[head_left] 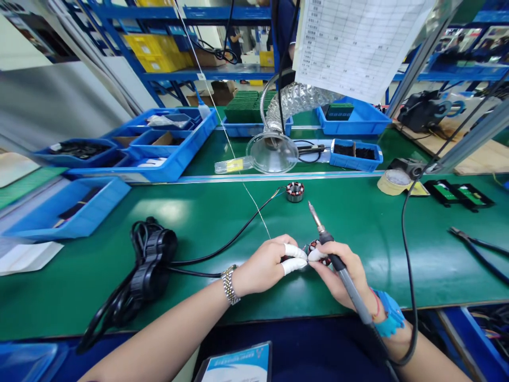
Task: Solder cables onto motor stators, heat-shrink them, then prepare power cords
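Observation:
My left hand (262,266), with white covers on thumb and forefinger, is closed in a pinch. What lies between its fingertips is too small to make out. A thin pale wire (254,204), like solder, runs down to behind this hand. My right hand (347,270) holds a soldering iron (350,289), its tip pointing up and away. The right fingertips also meet the left ones beside a small motor stator (313,245), partly hidden by the fingers. Farther back, a second stator (295,193) sits on the green bench, joined to a black cable (234,239).
A coiled black cable bundle (153,260) lies left. Pliers (479,249), a tape roll (392,182) and black cases with green boards (457,193) are right. A clear fume funnel (274,154) hangs behind, among blue bins (194,143). The iron's cord (405,239) loops at right.

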{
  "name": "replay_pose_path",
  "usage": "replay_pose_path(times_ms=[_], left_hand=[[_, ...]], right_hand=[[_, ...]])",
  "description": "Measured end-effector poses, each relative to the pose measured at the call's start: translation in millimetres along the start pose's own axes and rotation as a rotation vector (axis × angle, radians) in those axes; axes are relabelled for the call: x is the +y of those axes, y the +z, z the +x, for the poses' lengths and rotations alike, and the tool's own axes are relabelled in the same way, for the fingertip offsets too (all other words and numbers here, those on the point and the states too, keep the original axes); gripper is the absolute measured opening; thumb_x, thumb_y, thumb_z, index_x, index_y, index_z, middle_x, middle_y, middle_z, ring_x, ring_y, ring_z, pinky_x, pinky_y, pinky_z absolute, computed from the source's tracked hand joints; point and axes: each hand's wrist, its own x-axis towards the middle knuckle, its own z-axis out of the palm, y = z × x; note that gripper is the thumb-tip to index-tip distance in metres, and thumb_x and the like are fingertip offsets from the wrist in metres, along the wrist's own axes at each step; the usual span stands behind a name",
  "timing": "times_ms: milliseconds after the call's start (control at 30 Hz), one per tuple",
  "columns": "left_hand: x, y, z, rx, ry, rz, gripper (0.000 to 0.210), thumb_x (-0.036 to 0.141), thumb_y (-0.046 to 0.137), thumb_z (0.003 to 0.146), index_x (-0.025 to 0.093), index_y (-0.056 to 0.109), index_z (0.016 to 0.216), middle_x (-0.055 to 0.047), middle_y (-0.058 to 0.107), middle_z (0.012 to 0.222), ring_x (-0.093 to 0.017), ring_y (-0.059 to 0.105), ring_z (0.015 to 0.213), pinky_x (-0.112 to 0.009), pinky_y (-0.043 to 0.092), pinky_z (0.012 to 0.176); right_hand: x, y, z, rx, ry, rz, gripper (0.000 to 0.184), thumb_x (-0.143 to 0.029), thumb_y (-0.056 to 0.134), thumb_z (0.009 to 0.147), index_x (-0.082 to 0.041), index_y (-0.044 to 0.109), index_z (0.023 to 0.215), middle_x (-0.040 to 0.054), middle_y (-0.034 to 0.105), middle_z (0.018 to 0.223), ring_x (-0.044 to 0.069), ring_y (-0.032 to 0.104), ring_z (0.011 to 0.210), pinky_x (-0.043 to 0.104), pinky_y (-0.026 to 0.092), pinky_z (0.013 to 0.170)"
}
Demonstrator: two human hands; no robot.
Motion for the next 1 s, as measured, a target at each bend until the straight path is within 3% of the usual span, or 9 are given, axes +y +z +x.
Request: replay_pose_path(times_ms=[133, 200, 300, 433, 533, 633, 767, 1000], left_hand=[[-4, -4.3, 4, -0.08, -0.112, -0.071, 0.015, 0.028, 0.054, 0.081, 0.015, 0.062, 0.078, -0.002, 0.059, 0.081, -0.013, 0.054, 0.072, -0.024, 0.043, 0.069], [-9, -6.7, 6, -0.113, -0.1, -0.111, 0.015, 0.028, 0.053, 0.081, 0.015, 0.061, 0.079, -0.002, 0.059, 0.085, -0.013, 0.055, 0.074, -0.024, 0.044, 0.071], [-15, -10.2, 7, -0.195, 0.04, -0.106, 0.012, 0.024, 0.055, 0.08, 0.015, 0.064, 0.081, -0.004, 0.059, 0.093, -0.013, 0.056, 0.082, -0.023, 0.043, 0.078], [-14, -11.3, 5, -0.279, 0.16, 0.066, 0.011, 0.023, 0.058, 0.078, 0.016, 0.067, 0.08, -0.005, 0.061, 0.089, -0.014, 0.057, 0.081, -0.023, 0.043, 0.078], [-9, -8.2, 3, -0.21, 0.123, 0.199, 0.011, 0.024, 0.058, 0.078, 0.018, 0.067, 0.079, -0.003, 0.063, 0.081, -0.014, 0.057, 0.076, -0.024, 0.043, 0.072], [-6, -2.1, 4, -0.061, 0.021, 0.207, 0.012, 0.024, 0.056, 0.079, 0.017, 0.066, 0.078, -0.002, 0.063, 0.076, -0.014, 0.056, 0.07, -0.023, 0.043, 0.067], [-7, 6.8, 7, 0.115, -0.091, 0.116, 0.015, 0.026, 0.054, 0.08, 0.018, 0.067, 0.079, -0.001, 0.063, 0.077, -0.014, 0.057, 0.072, -0.024, 0.042, 0.068], [-7, 9.8, 7, 0.16, -0.134, 0.102, 0.014, 0.024, 0.054, 0.079, 0.018, 0.067, 0.075, -0.001, 0.06, 0.073, -0.013, 0.055, 0.068, -0.023, 0.041, 0.064]], right_hand=[[6, -4, -5, 0.081, 0.141, 0.074, 0.032, -0.016, 0.063, 0.073, -0.024, 0.048, 0.1, 0.001, 0.062, 0.084, 0.014, 0.062, 0.073, 0.026, 0.052, 0.067], [8, -12, -8, 0.071, 0.189, 0.053, 0.033, -0.017, 0.064, 0.073, -0.024, 0.047, 0.101, 0.0015, 0.062, 0.085, 0.014, 0.063, 0.075, 0.026, 0.052, 0.069], [8, -26, -12, -0.069, 0.093, -0.055, 0.03, -0.013, 0.061, 0.075, -0.024, 0.048, 0.101, 0.0023, 0.062, 0.086, 0.014, 0.062, 0.08, 0.026, 0.051, 0.072], [8, -29, -16, -0.227, -0.083, -0.156, 0.03, -0.009, 0.055, 0.078, -0.022, 0.048, 0.104, 0.0063, 0.06, 0.093, 0.016, 0.058, 0.085, 0.028, 0.049, 0.072], [12, -22, -14, -0.228, -0.148, -0.185, 0.03, -0.008, 0.052, 0.079, -0.021, 0.047, 0.105, 0.0053, 0.059, 0.086, 0.016, 0.055, 0.08, 0.028, 0.048, 0.068], [16, -14, -8, -0.222, -0.118, -0.215, 0.025, -0.01, 0.05, 0.08, -0.021, 0.049, 0.102, 0.0028, 0.056, 0.078, 0.014, 0.053, 0.071, 0.026, 0.046, 0.063], [14, -4, 6, -0.166, 0.029, -0.206, 0.027, -0.013, 0.051, 0.078, -0.021, 0.048, 0.103, 0.003, 0.057, 0.081, 0.013, 0.054, 0.069, 0.025, 0.046, 0.065], [3, 11, 16, -0.125, 0.357, -0.092, 0.043, -0.007, 0.051, 0.066, -0.023, 0.043, 0.105, -0.0072, 0.055, 0.063, 0.009, 0.053, 0.05, 0.019, 0.044, 0.054]])
